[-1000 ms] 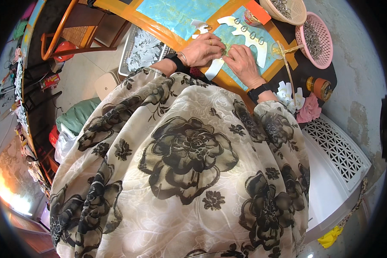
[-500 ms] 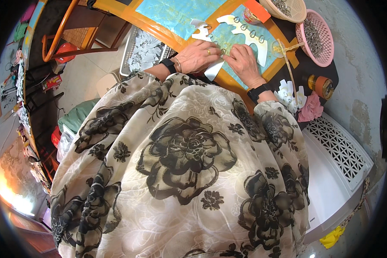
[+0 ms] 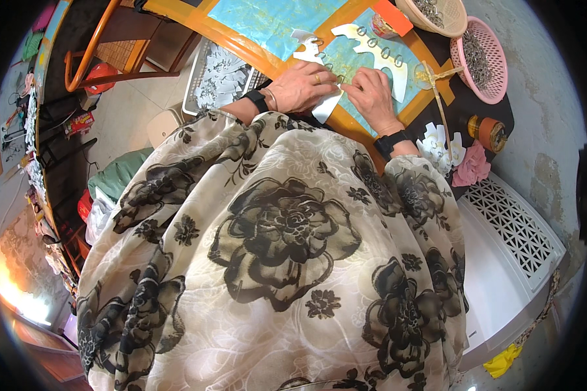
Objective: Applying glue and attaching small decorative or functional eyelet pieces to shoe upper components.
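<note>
Hands, left (image 3: 299,88) and right (image 3: 372,98), nearly meet, grip unclear, over a white, notched strip (image 3: 308,55) bearing metal rings (image 3: 328,66).

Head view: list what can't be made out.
All in the head view:
White card: partly hidden by the left hand.
Whether the right hand grips anything: its own back hides this.
Cream basket: cut off by the upper edge.
Pink basket: its metal bits are too small to count.
</note>
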Available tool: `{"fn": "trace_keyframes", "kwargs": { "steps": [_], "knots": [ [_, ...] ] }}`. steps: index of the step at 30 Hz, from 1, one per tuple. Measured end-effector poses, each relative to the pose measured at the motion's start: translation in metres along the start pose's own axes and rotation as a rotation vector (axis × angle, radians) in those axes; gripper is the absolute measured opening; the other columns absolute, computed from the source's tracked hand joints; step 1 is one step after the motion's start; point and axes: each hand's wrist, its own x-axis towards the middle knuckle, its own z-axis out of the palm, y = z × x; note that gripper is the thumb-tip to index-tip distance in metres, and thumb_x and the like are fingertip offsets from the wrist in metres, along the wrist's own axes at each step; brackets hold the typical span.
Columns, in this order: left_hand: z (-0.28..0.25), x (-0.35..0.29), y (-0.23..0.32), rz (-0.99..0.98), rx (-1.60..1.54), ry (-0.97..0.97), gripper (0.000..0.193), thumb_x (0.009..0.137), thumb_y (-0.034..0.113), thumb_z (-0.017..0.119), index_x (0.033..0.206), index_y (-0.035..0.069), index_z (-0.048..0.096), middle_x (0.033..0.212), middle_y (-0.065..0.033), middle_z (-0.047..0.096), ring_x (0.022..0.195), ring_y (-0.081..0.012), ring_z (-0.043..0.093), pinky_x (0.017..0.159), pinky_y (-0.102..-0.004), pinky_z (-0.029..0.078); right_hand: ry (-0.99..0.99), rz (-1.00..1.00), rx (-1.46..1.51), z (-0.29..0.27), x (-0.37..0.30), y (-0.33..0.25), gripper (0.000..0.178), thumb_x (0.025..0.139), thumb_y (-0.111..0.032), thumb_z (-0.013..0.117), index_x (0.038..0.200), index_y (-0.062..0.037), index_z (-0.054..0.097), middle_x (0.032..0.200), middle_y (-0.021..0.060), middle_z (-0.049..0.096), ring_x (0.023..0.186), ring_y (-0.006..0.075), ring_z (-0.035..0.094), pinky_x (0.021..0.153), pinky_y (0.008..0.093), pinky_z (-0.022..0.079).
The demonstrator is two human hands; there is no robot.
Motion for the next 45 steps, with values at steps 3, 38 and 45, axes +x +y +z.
{"fn": "trace_keyframes", "kwargs": {
  "steps": [3, 38, 45],
  "knots": [
    [0.000, 0.000, 0.001, -0.006, 0.002, 0.004, 0.044, 0.085, 0.018, 0.070, 0.128, 0.014, 0.062, 0.134, -0.0030, 0.056, 0.126, -0.0257, 0.052, 0.104, -0.0419, 0.044, 0.017, 0.055, -0.011, 0.002, -0.002, -0.003, 0.015, 0.076, -0.009, 0.078, 0.089, -0.0138, 0.071, 0.090, 0.0008, 0.056, 0.105, 0.0215, 0.057, 0.092, 0.0409, 0.043],
    [0.003, -0.003, 0.002, -0.021, -0.025, 0.036, 0.046, 0.083, 0.015, 0.069, 0.128, 0.017, 0.062, 0.135, -0.0039, 0.055, 0.127, -0.0257, 0.051, 0.102, -0.0424, 0.045, -0.136, 0.902, 0.040, 0.018, 0.017, -0.033, 0.011, 0.073, -0.028, 0.085, 0.072, -0.0206, 0.078, 0.097, -0.0017, 0.066, 0.108, 0.0264, 0.053, 0.092, 0.0454, 0.038],
    [0.001, -0.005, 0.004, -0.031, -0.036, 0.030, 0.047, 0.083, 0.015, 0.069, 0.129, 0.016, 0.061, 0.135, -0.0031, 0.054, 0.128, -0.0245, 0.050, 0.104, -0.0413, 0.045, -0.125, 0.985, 0.111, 0.026, 0.016, -0.031, 0.009, 0.071, -0.027, 0.084, 0.071, -0.0202, 0.077, 0.098, -0.0007, 0.066, 0.108, 0.0291, 0.052, 0.095, 0.0459, 0.037]
  ]
}}
